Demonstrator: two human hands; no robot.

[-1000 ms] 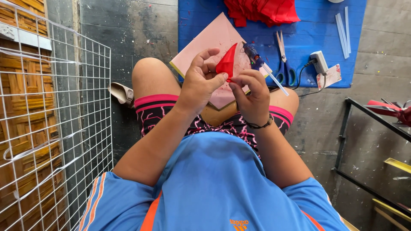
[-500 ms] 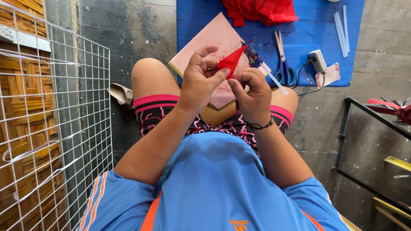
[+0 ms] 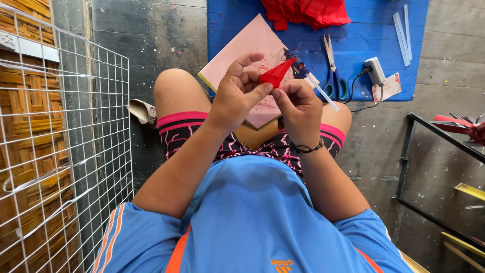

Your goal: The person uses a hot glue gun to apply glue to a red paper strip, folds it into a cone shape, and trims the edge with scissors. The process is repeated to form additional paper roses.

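Both hands up over my lap: left hand (image 3: 240, 91) pinches the small red folded piece (image 3: 277, 75) from the left, right hand (image 3: 298, 103) closed on its lower right edge, fingertips meeting on it. Risk: the piece is small and the pinch shallow, so uneven pressure could crush the pointed tip or let the fold spring open. Glue gun (image 3: 299, 68) lies just behind on the pink board (image 3: 242, 45); bumping its nozzle is another hazard. Versus 1 s ago, the point has tipped from upright toward the right.
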